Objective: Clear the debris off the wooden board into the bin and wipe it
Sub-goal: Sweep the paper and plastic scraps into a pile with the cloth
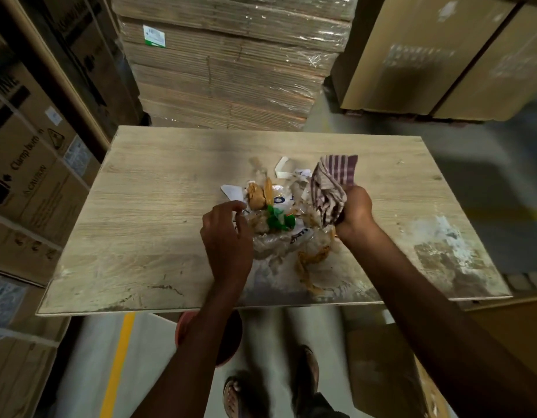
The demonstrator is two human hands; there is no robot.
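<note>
- Pale rectangular wooden board (146, 206): long axis runs 9 to 3 o'clock.
- Heap of crumpled clear plastic, paper scraps and green bits (279, 218): mid-board, between both hands.
- Round reddish bin (228, 342): below the board's near edge, 6 o'clock from the heap, so the sweep likely runs that way.
- Left hand (226, 236): at the heap's 9 o'clock edge, fingers curled; I cannot tell whether it grips anything.
- Right hand (356, 211): at 3 o'clock, clenched round a bunched purple-striped cloth (330, 185).
</note>
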